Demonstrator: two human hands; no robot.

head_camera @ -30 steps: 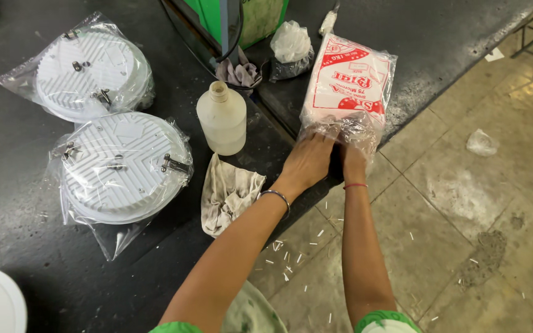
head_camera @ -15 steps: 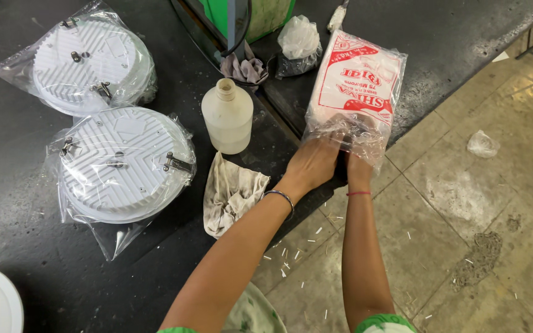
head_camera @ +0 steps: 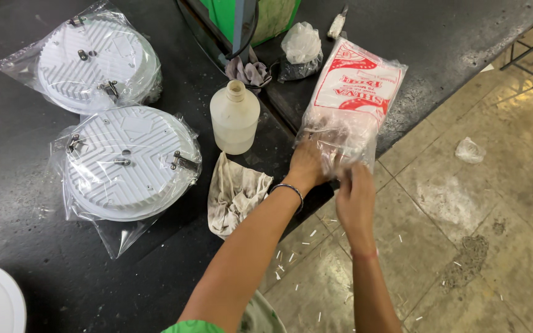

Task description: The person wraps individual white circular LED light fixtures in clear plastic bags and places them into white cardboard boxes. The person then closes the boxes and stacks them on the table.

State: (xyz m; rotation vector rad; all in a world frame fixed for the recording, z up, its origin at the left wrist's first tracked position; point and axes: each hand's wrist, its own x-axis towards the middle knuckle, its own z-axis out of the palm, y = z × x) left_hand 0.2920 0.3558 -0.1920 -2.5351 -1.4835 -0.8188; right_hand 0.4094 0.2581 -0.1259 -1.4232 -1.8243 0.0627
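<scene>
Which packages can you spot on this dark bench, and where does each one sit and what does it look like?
Printed plastic bag: right, red-and-white print, left hand on its clear lower end.
Upper bagged disc: top left, round, white, clear wrap.
Lower bagged disc: below it, same look.
Small knotted bag: top centre, clear.

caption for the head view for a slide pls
Left hand grips a clear printed plastic bag at the black table's edge; right hand alongside.

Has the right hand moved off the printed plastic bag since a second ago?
Yes. The right hand has pulled back toward the person, away from the printed plastic bag on the dark table; the left hand stays at the bag's end.
</scene>
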